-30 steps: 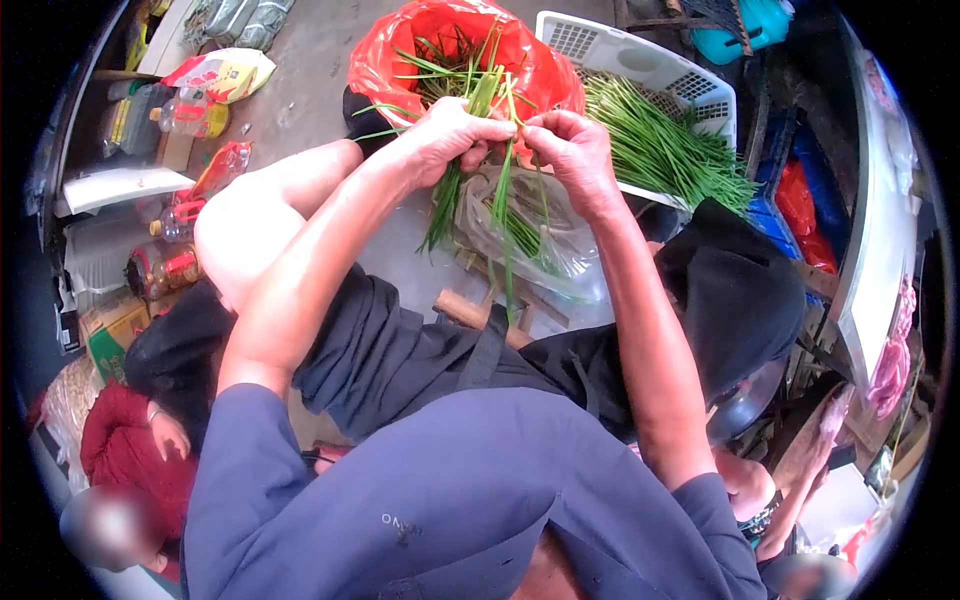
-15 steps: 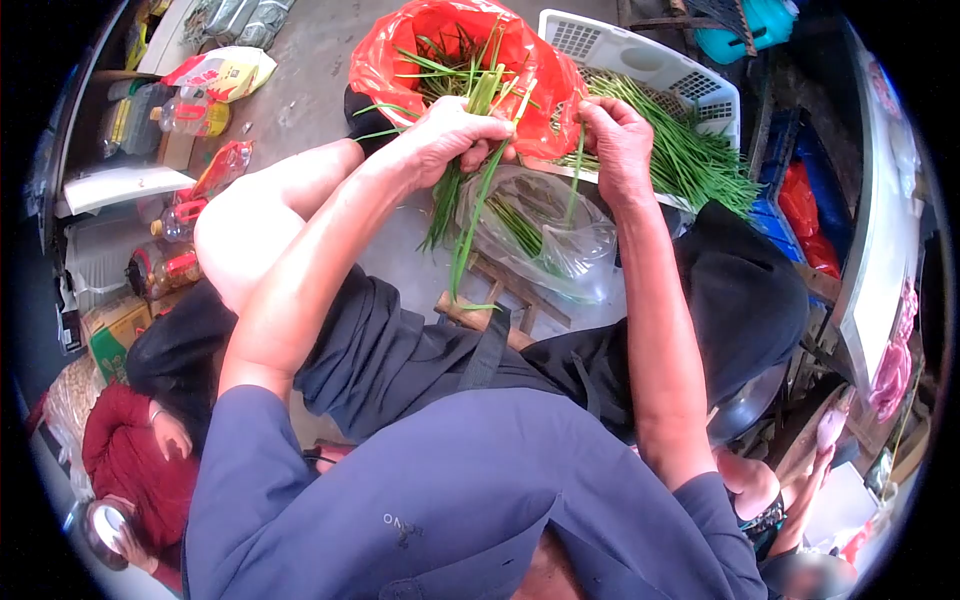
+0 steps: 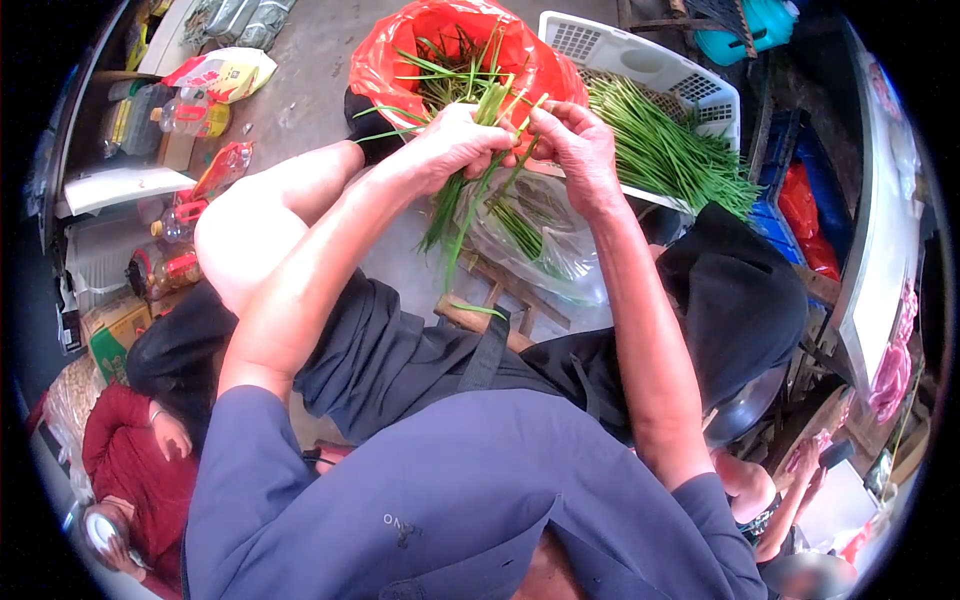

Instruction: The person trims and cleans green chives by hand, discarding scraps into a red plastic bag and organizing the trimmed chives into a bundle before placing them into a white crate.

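My left hand (image 3: 462,148) is closed around a small bunch of green chives (image 3: 447,215), whose leaves hang down below the fingers. Close beside it, my right hand (image 3: 578,150) pinches a chive stalk (image 3: 522,160) at the bunch's upper end. Just beyond both hands stands an open red plastic bag (image 3: 375,68) with loose chive stalks and scraps inside. To the right, a large pile of chives (image 3: 675,150) lies in a white plastic basket (image 3: 640,55). Under my hands is a clear plastic bag (image 3: 575,265) containing more chives.
A wooden stool frame (image 3: 490,300) is between my knees. Bottles (image 3: 190,112) and boxes (image 3: 120,330) line the left side. A blue crate (image 3: 775,215) stands at the right. One person in a red sleeve (image 3: 130,430) sits lower left, another person (image 3: 775,510) lower right.
My right hand has moved left and slightly down, from the red bag's right edge to beside my left hand. The left hand keeps its bunch, almost unmoved.
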`<action>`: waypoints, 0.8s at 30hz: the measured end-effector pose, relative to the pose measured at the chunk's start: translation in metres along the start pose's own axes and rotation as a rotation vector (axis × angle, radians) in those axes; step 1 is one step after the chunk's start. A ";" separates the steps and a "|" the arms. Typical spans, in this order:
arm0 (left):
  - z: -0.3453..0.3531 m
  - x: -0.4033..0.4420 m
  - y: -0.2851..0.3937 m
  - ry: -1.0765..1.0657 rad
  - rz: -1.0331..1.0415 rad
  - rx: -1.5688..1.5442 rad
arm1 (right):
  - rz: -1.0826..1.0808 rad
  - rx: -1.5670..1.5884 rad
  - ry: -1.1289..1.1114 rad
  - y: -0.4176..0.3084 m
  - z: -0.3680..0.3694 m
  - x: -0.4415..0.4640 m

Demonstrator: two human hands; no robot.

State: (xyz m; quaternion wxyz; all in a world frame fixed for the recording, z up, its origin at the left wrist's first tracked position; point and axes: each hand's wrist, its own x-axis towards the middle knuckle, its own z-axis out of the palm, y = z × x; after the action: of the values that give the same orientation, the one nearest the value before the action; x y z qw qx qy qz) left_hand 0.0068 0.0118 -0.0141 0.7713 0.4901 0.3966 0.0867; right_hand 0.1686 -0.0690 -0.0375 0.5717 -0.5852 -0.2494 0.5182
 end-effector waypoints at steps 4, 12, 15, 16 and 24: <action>0.004 0.000 -0.002 0.004 0.020 0.076 | -0.038 -0.051 -0.059 0.000 0.003 -0.001; 0.009 0.004 -0.008 0.114 0.153 0.249 | -0.123 -0.272 0.004 0.010 0.008 -0.003; 0.010 0.001 -0.004 0.135 0.144 0.295 | -0.224 -0.477 0.051 0.014 0.006 -0.002; 0.013 -0.002 0.001 0.139 0.139 0.323 | -0.239 -0.533 0.071 0.013 0.006 -0.003; 0.005 -0.005 0.011 0.183 0.114 0.376 | -0.090 -0.464 0.166 0.009 -0.015 0.010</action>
State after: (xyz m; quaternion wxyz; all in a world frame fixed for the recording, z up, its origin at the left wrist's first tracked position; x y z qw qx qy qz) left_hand 0.0095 0.0107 -0.0015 0.6209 0.6372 0.4458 0.0988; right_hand 0.1825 -0.0684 -0.0522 0.4630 -0.7297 -0.3396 0.3713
